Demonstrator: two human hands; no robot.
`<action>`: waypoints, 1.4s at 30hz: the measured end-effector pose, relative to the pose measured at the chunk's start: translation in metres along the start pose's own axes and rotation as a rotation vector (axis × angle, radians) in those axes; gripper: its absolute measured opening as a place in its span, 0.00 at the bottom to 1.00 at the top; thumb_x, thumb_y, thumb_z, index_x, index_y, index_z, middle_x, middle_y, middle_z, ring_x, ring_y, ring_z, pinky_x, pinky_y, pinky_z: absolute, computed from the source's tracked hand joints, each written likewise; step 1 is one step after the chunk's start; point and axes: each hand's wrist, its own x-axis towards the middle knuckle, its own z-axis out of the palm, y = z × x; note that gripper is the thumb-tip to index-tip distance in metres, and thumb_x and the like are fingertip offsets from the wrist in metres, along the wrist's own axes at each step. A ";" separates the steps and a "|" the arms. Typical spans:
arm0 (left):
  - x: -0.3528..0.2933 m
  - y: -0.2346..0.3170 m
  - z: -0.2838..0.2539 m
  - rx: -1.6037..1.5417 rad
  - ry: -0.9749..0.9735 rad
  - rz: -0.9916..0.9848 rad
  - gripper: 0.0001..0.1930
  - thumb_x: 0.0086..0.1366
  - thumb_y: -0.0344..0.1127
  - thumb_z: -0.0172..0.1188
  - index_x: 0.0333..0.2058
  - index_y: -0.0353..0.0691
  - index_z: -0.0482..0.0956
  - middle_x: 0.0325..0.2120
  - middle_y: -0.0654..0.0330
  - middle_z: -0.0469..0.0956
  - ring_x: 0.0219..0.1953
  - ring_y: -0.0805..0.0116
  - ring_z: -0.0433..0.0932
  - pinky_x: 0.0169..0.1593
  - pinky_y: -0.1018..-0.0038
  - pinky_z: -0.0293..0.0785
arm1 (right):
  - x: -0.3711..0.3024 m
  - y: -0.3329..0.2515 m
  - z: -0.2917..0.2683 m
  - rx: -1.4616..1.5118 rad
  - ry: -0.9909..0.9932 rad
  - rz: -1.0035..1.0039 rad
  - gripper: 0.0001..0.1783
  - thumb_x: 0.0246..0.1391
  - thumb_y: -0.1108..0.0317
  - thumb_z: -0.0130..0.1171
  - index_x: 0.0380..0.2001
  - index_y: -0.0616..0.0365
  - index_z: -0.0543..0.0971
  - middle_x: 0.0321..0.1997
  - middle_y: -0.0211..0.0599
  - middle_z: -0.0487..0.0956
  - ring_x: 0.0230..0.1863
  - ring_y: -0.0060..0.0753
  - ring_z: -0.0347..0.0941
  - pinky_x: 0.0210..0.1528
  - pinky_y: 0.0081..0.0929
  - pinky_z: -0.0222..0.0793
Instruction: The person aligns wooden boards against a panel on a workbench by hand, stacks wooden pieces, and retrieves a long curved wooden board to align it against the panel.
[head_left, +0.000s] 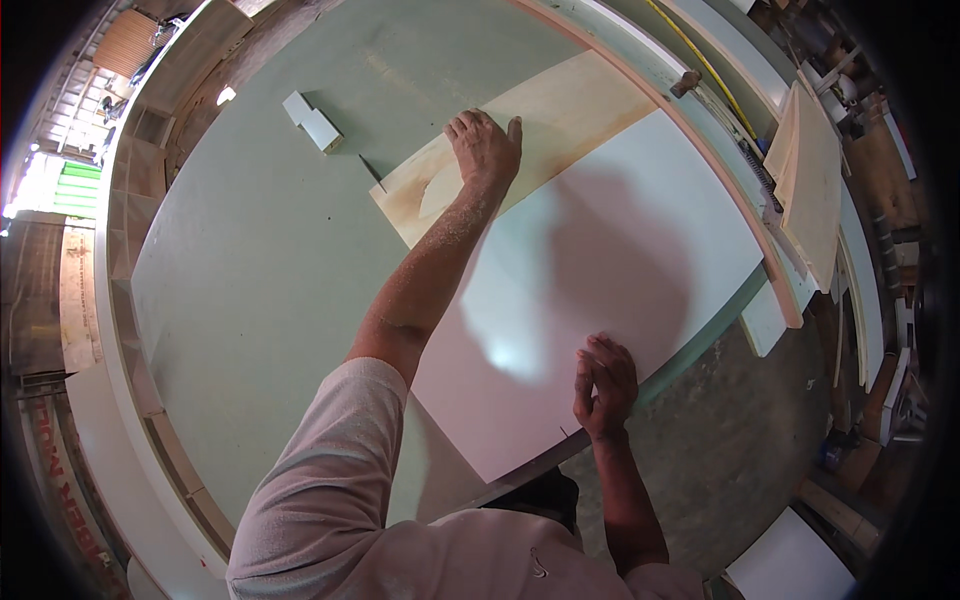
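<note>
My left hand (485, 150) rests on a strip of bare, brown-stained wood board (560, 110), fingers together over its far edge and thumb spread apart. Nothing shows in its grasp. Against the strip's near side lies a large white panel (520, 410), shaded by my head and arm. At the panel's right edge, my right hand (607, 385) lies with loosely bent fingers, and I see nothing held in it. A short dark mark is on the panel near that hand. Beside the strip's left end is a thin dark stick (372, 173), like a pencil.
A small white block (312, 122) sits on the pale green worktop (250, 270). A long wooden rail (700, 150) borders the boards at the far right. Past it are a hammer (686, 83), a yellow tape (700, 60) and leaning wood offcuts (805, 180).
</note>
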 end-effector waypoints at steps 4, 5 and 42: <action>0.010 -0.007 0.005 -0.016 -0.006 -0.004 0.35 0.69 0.58 0.54 0.49 0.22 0.75 0.47 0.40 0.75 0.54 0.47 0.72 0.62 0.56 0.63 | 0.010 -0.004 0.005 -0.021 -0.033 0.022 0.11 0.63 0.65 0.57 0.39 0.59 0.85 0.51 0.39 0.84 0.59 0.44 0.78 0.64 0.47 0.69; 0.012 -0.010 0.006 -0.013 -0.020 -0.004 0.35 0.69 0.58 0.54 0.49 0.22 0.75 0.47 0.40 0.75 0.54 0.47 0.72 0.62 0.56 0.63 | 0.012 -0.006 0.006 -0.017 -0.029 0.021 0.11 0.63 0.65 0.57 0.39 0.59 0.85 0.51 0.39 0.84 0.59 0.44 0.78 0.64 0.47 0.69; 0.106 -0.093 0.050 0.209 -0.047 0.184 0.36 0.76 0.62 0.43 0.33 0.29 0.81 0.33 0.38 0.82 0.44 0.41 0.80 0.51 0.47 0.71 | 0.083 -0.012 0.065 0.124 0.135 0.031 0.08 0.56 0.66 0.69 0.29 0.59 0.84 0.43 0.36 0.85 0.52 0.35 0.81 0.59 0.39 0.76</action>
